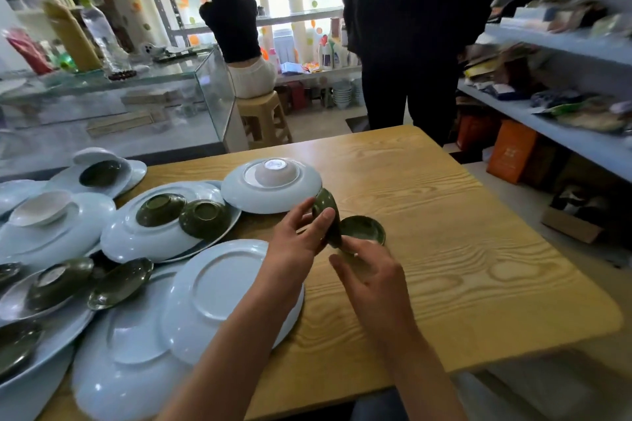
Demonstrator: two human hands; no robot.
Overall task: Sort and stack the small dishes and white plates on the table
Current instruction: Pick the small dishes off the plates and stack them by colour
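The left hand (301, 232) grips a green dish (326, 215) tilted on edge, seemingly to set it on the dish (364, 230) lying on the counter (461, 267). The right hand (369, 270) hovers slack beside it, holding nothing. White plates (219, 287) lie unsorted at left.

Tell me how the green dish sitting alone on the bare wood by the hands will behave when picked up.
The green dish looks glazed and glossy, so probably slippery in the fingers. It seems rigid ceramic, likely to chip if dropped on the table. It looks small and shallow, so probably light, more apt to slide than tip.
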